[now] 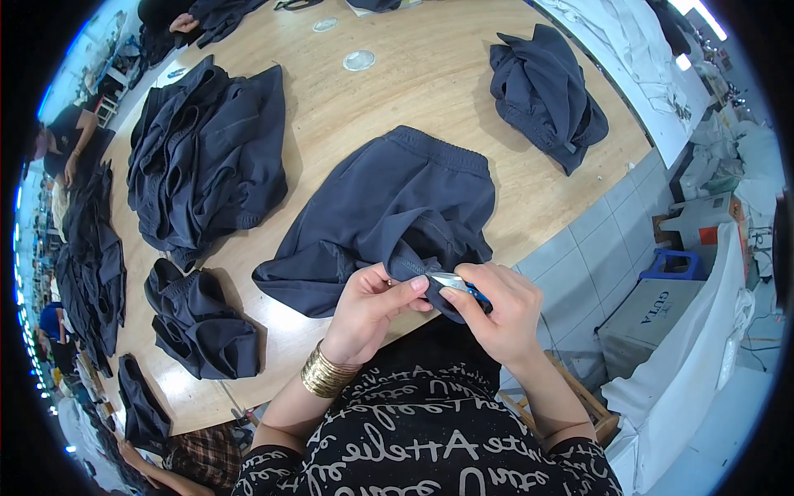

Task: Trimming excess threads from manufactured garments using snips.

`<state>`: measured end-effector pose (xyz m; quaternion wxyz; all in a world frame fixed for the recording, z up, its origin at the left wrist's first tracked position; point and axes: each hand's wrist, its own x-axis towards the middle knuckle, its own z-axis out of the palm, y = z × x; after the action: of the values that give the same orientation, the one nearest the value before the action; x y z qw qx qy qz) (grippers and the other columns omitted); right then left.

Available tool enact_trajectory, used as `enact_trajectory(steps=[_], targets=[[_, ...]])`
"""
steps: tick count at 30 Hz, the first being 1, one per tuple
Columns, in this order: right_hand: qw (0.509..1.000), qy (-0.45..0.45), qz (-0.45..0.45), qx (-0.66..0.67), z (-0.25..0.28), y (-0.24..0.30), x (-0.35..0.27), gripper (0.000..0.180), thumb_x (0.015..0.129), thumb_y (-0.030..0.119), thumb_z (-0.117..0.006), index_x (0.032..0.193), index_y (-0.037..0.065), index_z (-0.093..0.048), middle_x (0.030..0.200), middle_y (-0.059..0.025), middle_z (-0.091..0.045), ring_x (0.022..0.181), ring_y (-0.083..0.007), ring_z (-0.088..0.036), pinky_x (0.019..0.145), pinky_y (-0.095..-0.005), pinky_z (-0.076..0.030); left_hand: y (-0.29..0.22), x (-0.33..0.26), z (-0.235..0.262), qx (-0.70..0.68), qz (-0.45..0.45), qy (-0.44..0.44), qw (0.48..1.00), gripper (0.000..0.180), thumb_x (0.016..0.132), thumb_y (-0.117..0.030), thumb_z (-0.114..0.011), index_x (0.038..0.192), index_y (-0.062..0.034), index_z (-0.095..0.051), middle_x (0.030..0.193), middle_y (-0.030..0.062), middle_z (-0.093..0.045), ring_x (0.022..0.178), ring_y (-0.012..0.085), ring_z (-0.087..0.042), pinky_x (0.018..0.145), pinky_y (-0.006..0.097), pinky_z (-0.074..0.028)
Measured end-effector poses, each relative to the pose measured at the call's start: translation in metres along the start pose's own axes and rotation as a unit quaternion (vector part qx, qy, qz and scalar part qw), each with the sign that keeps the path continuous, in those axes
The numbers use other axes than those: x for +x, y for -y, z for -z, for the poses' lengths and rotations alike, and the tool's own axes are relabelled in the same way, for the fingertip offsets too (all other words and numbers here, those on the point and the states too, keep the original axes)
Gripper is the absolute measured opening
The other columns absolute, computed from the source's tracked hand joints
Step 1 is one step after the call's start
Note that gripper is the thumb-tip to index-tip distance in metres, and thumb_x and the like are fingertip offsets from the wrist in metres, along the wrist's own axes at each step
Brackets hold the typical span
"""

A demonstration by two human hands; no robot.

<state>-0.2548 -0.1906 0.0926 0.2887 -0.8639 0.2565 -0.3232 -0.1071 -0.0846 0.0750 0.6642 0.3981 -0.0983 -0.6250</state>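
Dark navy shorts (376,186) with a gathered elastic waistband lie on the table in front of me, waistband away from me. My left hand (374,307) pinches a stitched leg hem near the table's front edge, thumb on top. My right hand (501,312) is closed around small thread snips (447,279) with metal blades and a blue handle. The blade tips lie at the hem, close by my left thumb. Whether a thread is between the blades is too small to tell.
A heap of dark garments (211,149) lies at the left, with a smaller folded garment (203,322) nearer me. Another dark garment (550,95) sits at the far right. Co-workers' hands (184,23) show at the far left. A grey box (649,318) stands on the floor at right.
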Motion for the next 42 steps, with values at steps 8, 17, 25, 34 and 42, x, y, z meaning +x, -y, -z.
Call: enact_trajectory(steps=[8,17,25,34,42], targets=[[0.989,-0.007,-0.103,0.108,0.007,0.002,0.0,0.017,0.078,0.014,-0.071,0.087,0.001,-0.063,0.071,-0.0092,-0.062,0.055,-0.0199,-0.056,0.05,-0.0273,-0.041,0.002,0.0,0.004,0.017,-0.017,0.009,1.0,0.014,0.09,-0.009,-0.058,0.1,-0.0018,-0.064,0.098,0.0085,-0.067,0.087,0.0148,-0.063,0.081,0.033,-0.051],[0.976,-0.027,-0.131,0.173,0.005,-0.003,-0.004,0.02,0.082,0.015,-0.069,0.092,-0.001,-0.062,0.073,-0.008,-0.061,0.056,-0.0135,-0.051,0.052,-0.0242,-0.04,0.001,-0.001,0.006,0.004,-0.011,0.016,1.0,0.014,0.089,-0.007,-0.058,0.101,-0.0016,-0.064,0.099,0.0082,-0.067,0.088,0.0148,-0.064,0.082,0.031,-0.051],[0.966,-0.044,-0.249,0.052,0.028,-0.028,0.001,0.024,0.08,0.015,-0.071,0.097,0.003,-0.059,0.076,-0.0037,-0.06,0.06,-0.0086,-0.048,0.055,-0.0224,-0.04,-0.038,-0.01,0.047,0.679,-0.022,-0.027,0.733,0.032,0.085,-0.033,-0.065,0.084,-0.0017,-0.064,0.066,0.0117,-0.064,0.058,0.026,-0.063,0.056,0.031,-0.048],[0.972,0.127,-0.162,0.111,-0.012,-0.028,-0.019,0.015,0.082,0.007,-0.067,0.096,0.005,-0.064,0.092,-0.0065,-0.067,0.073,-0.0133,-0.063,0.064,-0.0262,-0.05,-0.066,0.144,0.004,0.695,-0.375,0.088,0.607,0.025,0.087,-0.016,-0.059,0.11,-0.0046,-0.061,0.108,0.0087,-0.063,0.105,0.0255,-0.057,0.092,0.037,-0.043],[0.978,0.192,-0.052,-0.068,-0.048,-0.064,-0.045,0.038,0.069,0.01,-0.07,0.105,0.023,-0.065,0.076,-0.0019,-0.053,0.066,-0.0219,-0.061,0.055,-0.0329,-0.05,-0.089,0.182,0.006,0.783,-0.041,0.119,0.609,0.028,0.088,-0.026,-0.06,0.109,-0.0075,-0.061,0.092,0.0049,-0.065,0.092,0.0222,-0.061,0.09,0.029,-0.044]])
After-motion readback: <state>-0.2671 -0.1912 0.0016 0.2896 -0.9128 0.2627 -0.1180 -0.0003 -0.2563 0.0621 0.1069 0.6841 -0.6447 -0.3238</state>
